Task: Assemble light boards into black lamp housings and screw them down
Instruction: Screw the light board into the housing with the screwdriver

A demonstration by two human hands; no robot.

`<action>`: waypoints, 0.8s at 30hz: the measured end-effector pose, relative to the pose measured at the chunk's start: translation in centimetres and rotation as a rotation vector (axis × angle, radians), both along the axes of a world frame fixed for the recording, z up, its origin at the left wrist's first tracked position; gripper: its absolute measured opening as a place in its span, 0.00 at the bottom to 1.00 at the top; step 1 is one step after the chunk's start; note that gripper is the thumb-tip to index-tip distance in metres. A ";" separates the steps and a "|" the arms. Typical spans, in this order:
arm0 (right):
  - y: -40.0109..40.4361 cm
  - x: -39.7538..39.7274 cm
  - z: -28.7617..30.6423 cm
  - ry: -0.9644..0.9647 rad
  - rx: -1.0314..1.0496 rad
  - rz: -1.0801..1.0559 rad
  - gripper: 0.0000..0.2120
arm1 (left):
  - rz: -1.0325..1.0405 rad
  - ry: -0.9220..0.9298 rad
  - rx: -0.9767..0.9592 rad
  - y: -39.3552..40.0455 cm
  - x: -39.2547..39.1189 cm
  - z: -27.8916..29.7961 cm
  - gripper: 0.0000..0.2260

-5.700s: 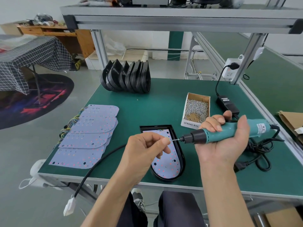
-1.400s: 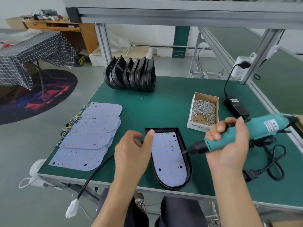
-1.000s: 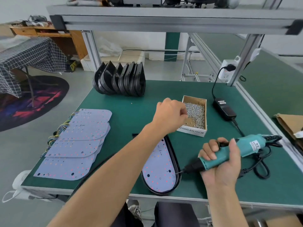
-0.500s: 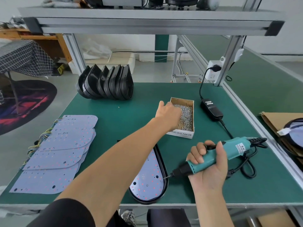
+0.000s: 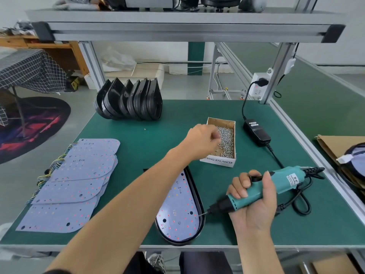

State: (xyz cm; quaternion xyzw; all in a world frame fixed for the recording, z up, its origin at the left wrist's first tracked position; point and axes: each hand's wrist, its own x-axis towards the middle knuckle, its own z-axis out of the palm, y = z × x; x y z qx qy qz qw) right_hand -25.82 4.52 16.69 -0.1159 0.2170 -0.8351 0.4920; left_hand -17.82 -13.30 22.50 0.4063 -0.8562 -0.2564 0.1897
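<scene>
Lamp housing (image 5: 199,200), black and rounded, is lying at the counter's (image 5: 158,135) near edge, cradling a pale board (image 5: 178,212) dotted with red. Right hand (image 5: 254,204) is gripping a teal screwdriver (image 5: 262,190). Farther back, left hand (image 5: 203,140), fingers bunched, is pinching screws (image 5: 227,141) over a box (image 5: 221,162) reading "SPRING BALANCER".

Grey concrete floor (image 5: 49,186), white back wall (image 5: 331,26). Aluminium-frame shelf (image 5: 185,26) overhead on posts. Left: checkered-cloth table (image 5: 29,70), round dark rug (image 5: 33,125), wooden desk (image 5: 49,48). Green pillar (image 5: 195,58) behind. Even daylight.
</scene>
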 end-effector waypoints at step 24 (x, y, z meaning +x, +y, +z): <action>-0.9 5.1 10.2 -0.179 -0.197 -0.061 0.12 | 0.350 0.987 0.551 16.8 13.0 0.0 0.19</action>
